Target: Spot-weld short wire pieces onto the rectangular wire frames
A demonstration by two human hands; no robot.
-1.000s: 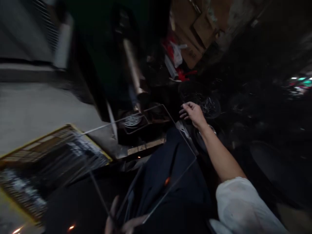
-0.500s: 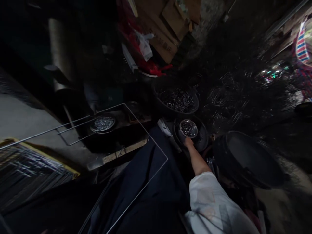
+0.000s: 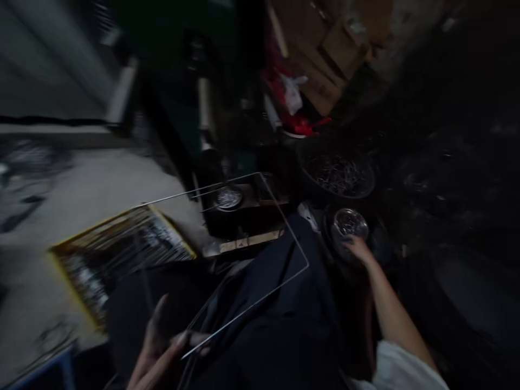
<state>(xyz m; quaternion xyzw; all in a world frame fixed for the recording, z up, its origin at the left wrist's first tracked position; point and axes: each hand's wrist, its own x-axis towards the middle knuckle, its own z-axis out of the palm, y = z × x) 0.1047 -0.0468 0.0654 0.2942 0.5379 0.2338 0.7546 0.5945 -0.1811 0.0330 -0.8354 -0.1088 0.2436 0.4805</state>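
A person sits in a dim workshop, looking down over a lap covered by dark navy cloth (image 3: 276,314). To the left, a yellow-edged rack (image 3: 122,252) packed with wire pieces lies on a pale concrete floor (image 3: 93,189). Ahead stands a dark machine bench (image 3: 244,222), with cardboard boxes (image 3: 329,59) and a red plastic bag (image 3: 303,125) piled beyond it.

A thin rectangular wire frame (image 3: 284,219) spans the space above the lap, its far corner over the bench and its near corner at the left hand (image 3: 162,346). That hand's fingers (image 3: 156,325) are spread, and blur hides whether they pinch the wire.

On the right, a large dark basin (image 3: 368,187) holds a heap of nails (image 3: 335,176). Just below it sits a small steel bowl (image 3: 348,225) of more nails. The right hand (image 3: 357,250), coming from a white sleeve (image 3: 398,368), touches the bowl's near rim with its fingers pressed together. A small round dish of screws (image 3: 228,198) sits on the bench.
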